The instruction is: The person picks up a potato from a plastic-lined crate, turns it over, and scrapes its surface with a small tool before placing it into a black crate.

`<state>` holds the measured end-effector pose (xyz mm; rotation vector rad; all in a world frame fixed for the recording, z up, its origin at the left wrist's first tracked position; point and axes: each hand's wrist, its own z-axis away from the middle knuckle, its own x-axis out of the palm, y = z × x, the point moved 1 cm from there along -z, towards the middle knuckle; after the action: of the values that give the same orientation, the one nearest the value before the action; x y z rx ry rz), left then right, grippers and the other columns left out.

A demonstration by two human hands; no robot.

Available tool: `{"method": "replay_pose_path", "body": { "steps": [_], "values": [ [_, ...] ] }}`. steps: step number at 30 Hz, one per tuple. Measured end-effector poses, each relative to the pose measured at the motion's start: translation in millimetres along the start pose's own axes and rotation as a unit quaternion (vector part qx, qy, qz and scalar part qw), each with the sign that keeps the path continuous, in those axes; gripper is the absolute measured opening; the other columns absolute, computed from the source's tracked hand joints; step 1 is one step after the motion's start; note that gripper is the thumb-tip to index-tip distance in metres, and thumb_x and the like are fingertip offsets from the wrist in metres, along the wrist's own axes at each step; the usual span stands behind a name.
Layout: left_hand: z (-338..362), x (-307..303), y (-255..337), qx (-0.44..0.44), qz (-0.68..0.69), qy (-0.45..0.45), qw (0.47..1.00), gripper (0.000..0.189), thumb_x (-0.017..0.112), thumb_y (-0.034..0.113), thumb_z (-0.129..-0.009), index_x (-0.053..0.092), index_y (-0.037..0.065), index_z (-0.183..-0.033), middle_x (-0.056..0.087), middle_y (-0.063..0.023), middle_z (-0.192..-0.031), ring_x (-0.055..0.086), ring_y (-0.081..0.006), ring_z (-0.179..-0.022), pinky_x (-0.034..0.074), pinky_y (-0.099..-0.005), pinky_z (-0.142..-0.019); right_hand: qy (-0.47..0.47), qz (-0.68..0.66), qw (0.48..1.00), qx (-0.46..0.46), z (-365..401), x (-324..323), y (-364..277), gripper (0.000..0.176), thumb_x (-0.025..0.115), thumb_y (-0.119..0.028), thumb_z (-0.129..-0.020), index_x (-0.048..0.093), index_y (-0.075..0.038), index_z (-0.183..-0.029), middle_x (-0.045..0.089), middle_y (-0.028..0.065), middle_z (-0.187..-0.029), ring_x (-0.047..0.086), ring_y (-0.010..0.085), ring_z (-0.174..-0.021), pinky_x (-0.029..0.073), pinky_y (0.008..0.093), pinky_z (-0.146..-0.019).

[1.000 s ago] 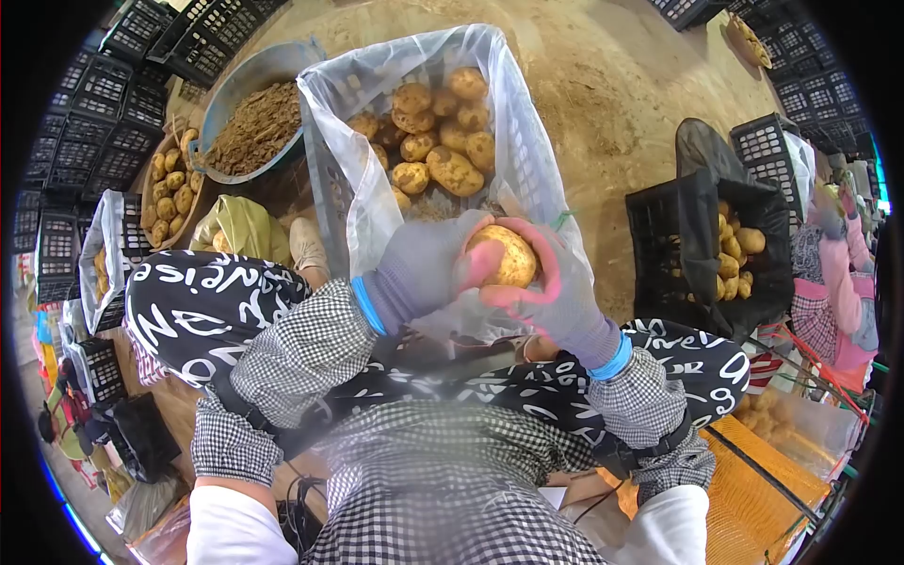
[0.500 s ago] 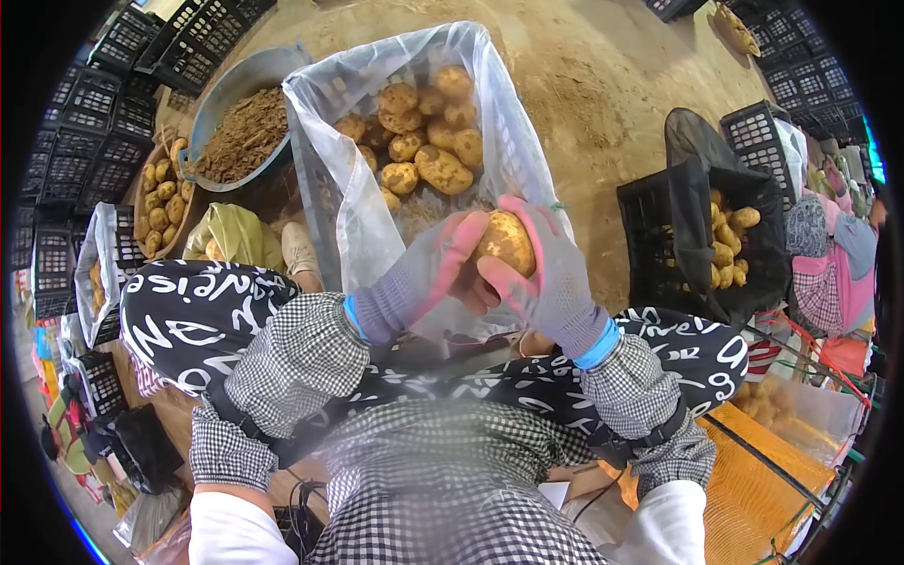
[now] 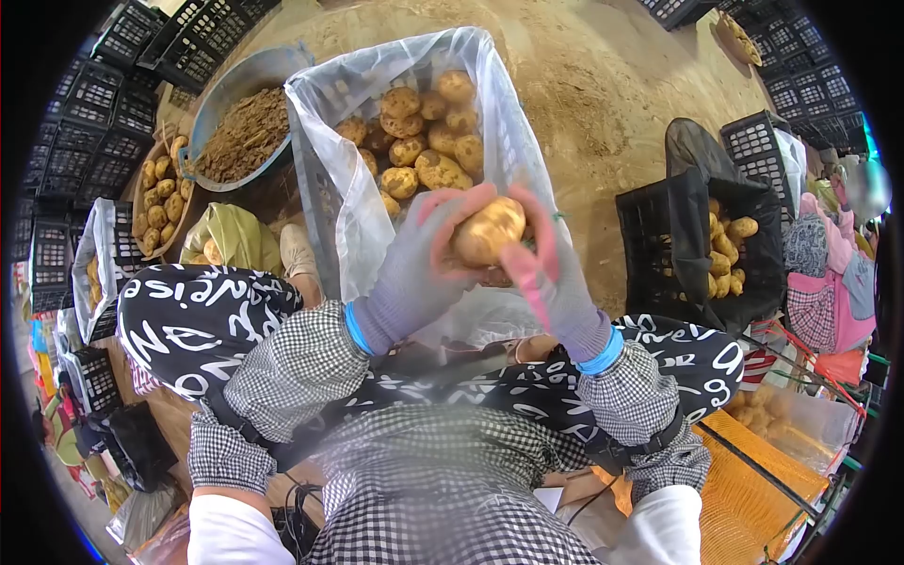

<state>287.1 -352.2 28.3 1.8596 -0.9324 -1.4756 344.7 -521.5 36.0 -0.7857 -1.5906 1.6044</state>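
A soil-specked potato [image 3: 489, 232] is between my two gloved hands, above the near end of a crate lined with clear plastic [image 3: 344, 207]. My left hand [image 3: 424, 250], in a grey and pink glove, curls round the potato from the left. My right hand [image 3: 551, 278] is against its right side, with thumb and fingers on or very near the skin; motion smears the fingertips. Several more potatoes [image 3: 438, 171] lie heaped in the far part of the lined crate.
A blue tub [image 3: 198, 141] of loose soil [image 3: 250, 132] stands left of the crate, near a basket of potatoes [image 3: 162, 202] and a green sack [image 3: 240, 231]. At right is a black-lined crate [image 3: 645, 240] with potatoes. Another person [image 3: 833, 254] is at far right.
The potato has turned and shifted slightly left and towards my left hand, which now cups more of it. My right fingers have changed their place on it.
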Motion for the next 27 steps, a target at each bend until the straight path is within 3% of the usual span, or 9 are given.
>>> {"method": "replay_pose_path", "body": {
  "steps": [1, 4, 10, 13, 16, 21, 23, 25, 27],
  "values": [
    [0, 0, 0, 0.011, 0.008, 0.001, 1.0, 0.089, 0.083, 0.006, -0.068, 0.039, 0.009, -0.146, 0.046, -0.0158, -0.135, 0.053, -0.031, -0.12, 0.045, -0.0366, -0.101, -0.021, -0.028, 0.999, -0.001, 0, 2, -1, 0.059, 0.07, -0.026, -0.09, 0.046, 0.002, -0.136, 0.053, 0.0157, -0.133, 0.053, 0.0258, -0.122, 0.042, 0.0353, -0.102],
    [0, 3, 3, 0.003, 0.065, -0.007, 0.998, 0.09, 0.082, 0.007, -0.068, 0.037, 0.011, -0.147, 0.048, -0.0176, -0.134, 0.051, -0.0337, -0.122, 0.043, -0.0386, -0.104, -0.01, 0.139, 0.986, -0.096, 0, -5, 8, 0.071, 0.076, -0.027, -0.083, 0.043, 0.002, -0.139, 0.049, 0.0159, -0.136, 0.051, 0.0281, -0.124, 0.042, 0.0373, -0.103],
    [0, 6, 3, -0.07, 0.168, -0.039, 0.982, 0.091, 0.083, 0.011, -0.069, 0.037, 0.011, -0.147, 0.049, -0.0178, -0.134, 0.05, -0.0331, -0.125, 0.042, -0.0398, -0.105, -0.011, 0.297, 0.938, -0.175, -3, -3, -4, 0.066, 0.069, -0.033, -0.091, 0.042, 0.002, -0.14, 0.051, 0.0157, -0.131, 0.052, 0.0249, -0.12, 0.043, 0.0362, -0.101],
    [0, 12, 4, -0.064, 0.214, -0.043, 0.974, 0.09, 0.085, 0.011, -0.068, 0.039, 0.01, -0.145, 0.049, -0.0172, -0.134, 0.05, -0.0321, -0.125, 0.041, -0.0396, -0.106, -0.023, 0.165, 0.98, -0.107, -4, -10, -1, 0.061, 0.061, -0.038, -0.095, 0.045, 0.003, -0.138, 0.052, 0.0167, -0.131, 0.052, 0.0249, -0.119, 0.042, 0.0373, -0.101],
    [1, 16, 0, -0.053, 0.221, -0.024, 0.974, 0.09, 0.086, 0.012, -0.066, 0.041, 0.01, -0.144, 0.05, -0.0165, -0.133, 0.051, -0.0317, -0.124, 0.04, -0.0395, -0.106, 0.016, 0.2, 0.973, -0.114, -3, -5, 0, 0.052, 0.062, -0.028, -0.094, 0.05, 0.002, -0.134, 0.056, 0.0191, -0.127, 0.056, 0.0291, -0.116, 0.043, 0.0374, -0.1],
    [6, 16, 13, -0.064, 0.063, 0.058, 0.994, 0.087, 0.086, 0.011, -0.063, 0.045, 0.009, -0.14, 0.05, -0.0157, -0.131, 0.05, -0.0327, -0.123, 0.041, -0.0395, -0.106, 0.078, 0.12, 0.987, 0.073, 11, 9, 4, 0.055, 0.051, -0.041, -0.1, 0.051, 0.004, -0.131, 0.06, 0.009, -0.111, 0.058, 0.017, -0.103, 0.046, 0.0307, -0.092],
    [9, 15, 20, -0.064, 0.061, 0.069, 0.994, 0.087, 0.087, 0.01, -0.062, 0.046, 0.009, -0.138, 0.05, -0.0154, -0.131, 0.05, -0.0329, -0.123, 0.041, -0.0395, -0.105, 0.09, 0.131, 0.987, 0.037, 14, 7, 20, 0.044, 0.051, -0.032, -0.1, 0.056, 0.003, -0.125, 0.063, 0.0102, -0.107, 0.06, 0.0191, -0.098, 0.048, 0.0311, -0.086],
    [9, 16, 20, -0.049, 0.053, 0.074, 0.995, 0.086, 0.086, 0.008, -0.062, 0.045, 0.007, -0.138, 0.05, -0.0152, -0.131, 0.05, -0.0316, -0.123, 0.041, -0.0386, -0.105, 0.098, 0.174, 0.975, -0.093, 14, 4, 32, 0.027, 0.053, -0.016, -0.097, 0.061, 0.002, -0.116, 0.065, 0.0151, -0.106, 0.062, 0.0254, -0.09, 0.05, 0.0336, -0.077],
    [11, 17, 16, -0.019, 0.042, 0.076, 0.996, 0.085, 0.085, 0.005, -0.065, 0.043, 0.003, -0.139, 0.048, -0.0153, -0.131, 0.051, -0.0287, -0.122, 0.04, -0.0368, -0.105, 0.112, 0.185, 0.97, -0.111, 11, 1, 37, 0.039, 0.047, -0.031, -0.101, 0.061, 0.004, -0.114, 0.063, 0.01, -0.101, 0.061, 0.016, -0.085, 0.051, 0.029, -0.074]
  ]
}}
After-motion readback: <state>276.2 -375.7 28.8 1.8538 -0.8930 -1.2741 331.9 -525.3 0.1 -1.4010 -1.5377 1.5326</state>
